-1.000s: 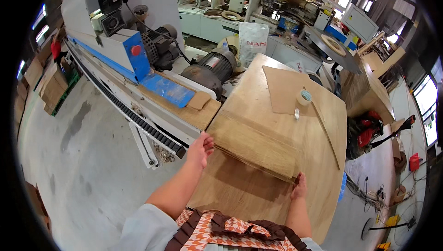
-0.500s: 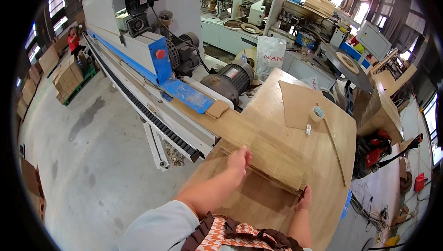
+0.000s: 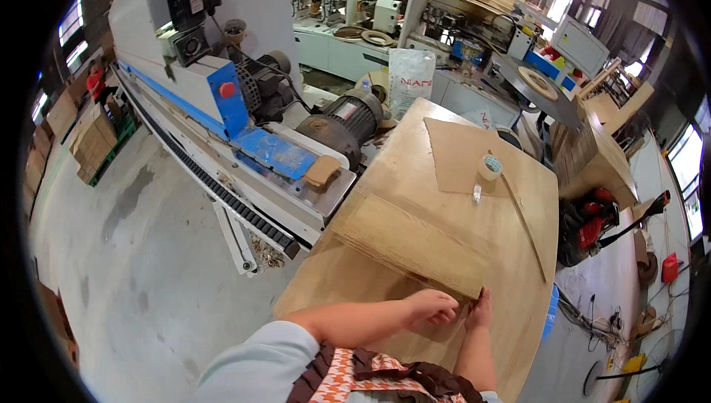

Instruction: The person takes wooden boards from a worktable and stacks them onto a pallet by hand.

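Observation:
A stack of long wood-grain boards (image 3: pixel 415 244) lies slantwise on the wooden table (image 3: pixel 511 255), its far end close to the machine's outlet. My left hand (image 3: pixel 433 307) is just in front of the stack's near edge, fingers curled in and nothing visible in them. At the stack's near right corner, my right hand (image 3: pixel 480 310) grips the board ends, with part of its fingers hidden. The two hands are close together but apart.
A long machine (image 3: pixel 200 96) with a blue guard and black motors stands at the left. On the table lie a cardboard sheet (image 3: pixel 455 155), a tape roll (image 3: pixel 489 167) and a thin strip (image 3: pixel 526 229). A red-and-black machine (image 3: pixel 589 225) stands to the right.
The top board has come away from the machine outlet and now lies on the stack. My left hand has moved right and nearer, toward my right hand, which stays at the corner.

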{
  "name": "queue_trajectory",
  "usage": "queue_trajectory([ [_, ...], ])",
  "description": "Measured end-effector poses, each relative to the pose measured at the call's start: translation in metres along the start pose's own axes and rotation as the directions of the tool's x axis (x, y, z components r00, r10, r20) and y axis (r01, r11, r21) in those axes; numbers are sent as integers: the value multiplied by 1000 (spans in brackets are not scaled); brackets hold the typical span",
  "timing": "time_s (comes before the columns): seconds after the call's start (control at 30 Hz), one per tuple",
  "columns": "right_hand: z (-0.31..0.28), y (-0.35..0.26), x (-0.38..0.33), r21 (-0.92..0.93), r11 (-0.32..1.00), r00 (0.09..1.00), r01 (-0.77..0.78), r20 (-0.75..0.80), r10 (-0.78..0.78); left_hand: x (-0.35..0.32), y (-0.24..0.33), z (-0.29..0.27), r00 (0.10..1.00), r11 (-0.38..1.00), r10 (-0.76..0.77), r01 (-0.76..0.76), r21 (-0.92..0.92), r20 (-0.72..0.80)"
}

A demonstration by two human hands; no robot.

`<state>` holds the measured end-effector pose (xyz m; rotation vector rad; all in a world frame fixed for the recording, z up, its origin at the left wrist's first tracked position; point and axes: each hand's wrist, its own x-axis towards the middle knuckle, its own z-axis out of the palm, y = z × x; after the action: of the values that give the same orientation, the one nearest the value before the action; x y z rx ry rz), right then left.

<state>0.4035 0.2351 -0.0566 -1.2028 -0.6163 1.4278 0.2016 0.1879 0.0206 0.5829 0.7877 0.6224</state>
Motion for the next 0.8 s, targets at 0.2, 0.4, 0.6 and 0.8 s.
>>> queue_trajectory([
  [0.2, -15, -2, 12, 44, 987, 988, -156, -9, 157, -70, -18, -119, 386, 731, 600, -621, 283, -701],
  [0.4, 21, -25, 3, -304, 946, 991, -114, 35, 131, -86, 7, -196, -82, 569, 822, 47, 821, -564],
  [0.6, 46, -52, 8, -362, 895, 960, -261, -3, 279, -90, 59, -175, 515, 921, 326, -361, 144, -793],
  [0.8, 46, -45, -2, -276, 904, 935, -327, 48, 352, -100, 17, -205, 535, 871, 440, -449, 198, -721],
])
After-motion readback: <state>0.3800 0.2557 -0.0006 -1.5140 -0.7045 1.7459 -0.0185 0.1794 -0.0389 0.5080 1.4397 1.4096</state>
